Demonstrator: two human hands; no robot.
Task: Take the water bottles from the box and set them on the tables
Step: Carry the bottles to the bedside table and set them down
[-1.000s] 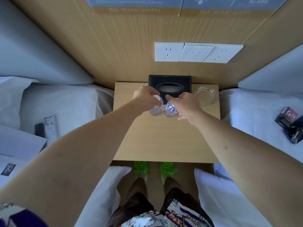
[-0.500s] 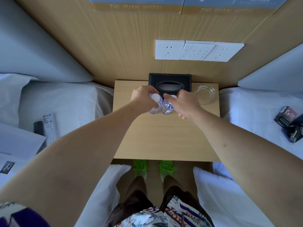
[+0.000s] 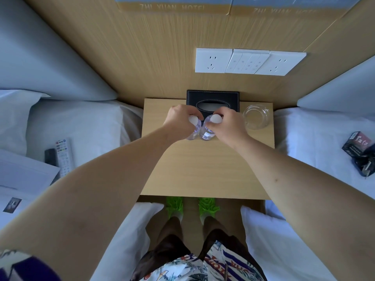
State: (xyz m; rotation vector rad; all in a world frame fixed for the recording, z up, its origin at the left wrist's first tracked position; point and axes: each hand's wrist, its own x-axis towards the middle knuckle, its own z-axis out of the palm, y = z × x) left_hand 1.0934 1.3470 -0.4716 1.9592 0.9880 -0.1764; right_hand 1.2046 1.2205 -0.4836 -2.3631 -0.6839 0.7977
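Observation:
Two clear water bottles with white caps stand side by side on the wooden bedside table [image 3: 207, 171], just in front of a black tissue box. My left hand [image 3: 178, 122] grips the left bottle [image 3: 193, 127] near its cap. My right hand [image 3: 229, 125] is closed around the neck of the right bottle [image 3: 209, 128]. Both bottles are upright and nearly touch each other. Their lower halves are partly hidden by my fingers. No box of bottles is in view.
The black tissue box [image 3: 213, 97] sits against the wooden wall, with a glass ashtray [image 3: 256, 116] to its right. Beds flank the table: a remote control [image 3: 63, 157] lies on the left one, small dark packets [image 3: 361, 153] on the right. Wall sockets [image 3: 247, 61] hang above.
Both hands have shifted slightly toward the tissue box with the bottles and now hold them higher, by the caps. The bottles stand closer together.

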